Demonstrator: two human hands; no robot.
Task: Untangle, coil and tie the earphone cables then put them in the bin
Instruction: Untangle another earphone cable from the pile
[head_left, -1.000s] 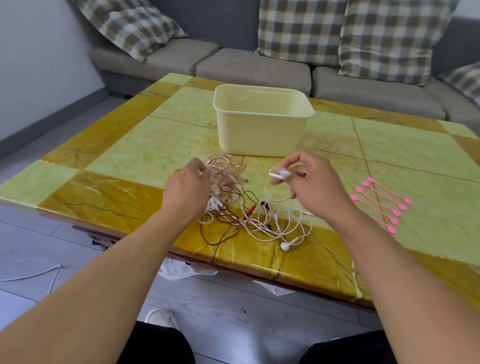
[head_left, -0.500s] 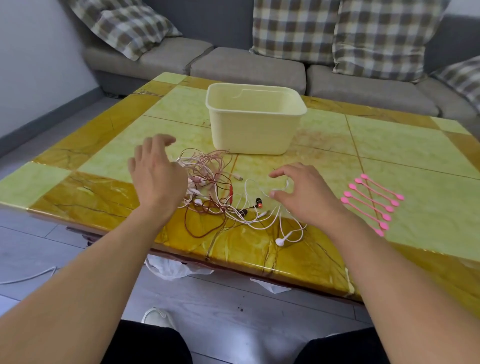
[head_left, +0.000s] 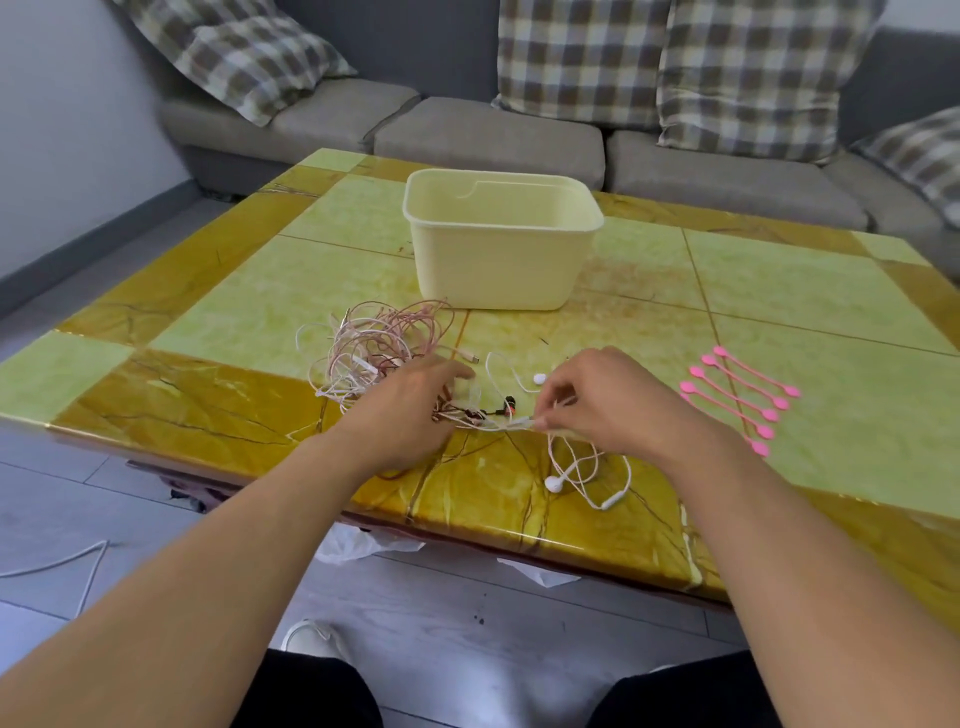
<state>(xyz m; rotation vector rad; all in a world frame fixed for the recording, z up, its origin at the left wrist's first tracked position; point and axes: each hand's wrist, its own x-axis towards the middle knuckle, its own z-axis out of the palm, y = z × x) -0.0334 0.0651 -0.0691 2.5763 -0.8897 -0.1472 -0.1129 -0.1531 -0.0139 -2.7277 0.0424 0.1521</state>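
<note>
A tangle of pink, white and dark red earphone cables (head_left: 374, 345) lies on the tiled table (head_left: 218, 291) in front of a pale yellow bin (head_left: 498, 260). My left hand (head_left: 410, 410) rests on the middle of the tangle, fingers bent down into the cables; whether it holds one is hidden. My right hand (head_left: 608, 405) pinches a white cable at its fingertips, just right of the tangle. Loose white earbuds (head_left: 555, 484) and a white loop lie below that hand near the table's front edge.
Several pink cable ties (head_left: 737, 397) lie in a row to the right of my right hand. A grey sofa (head_left: 488, 140) with checked cushions stands behind the table. A white cable (head_left: 57, 564) lies on the floor at the left.
Both hands have come down from hovering open above the table onto the cables. My left hand moved right onto the tangle and my right hand pinched a white cable.
</note>
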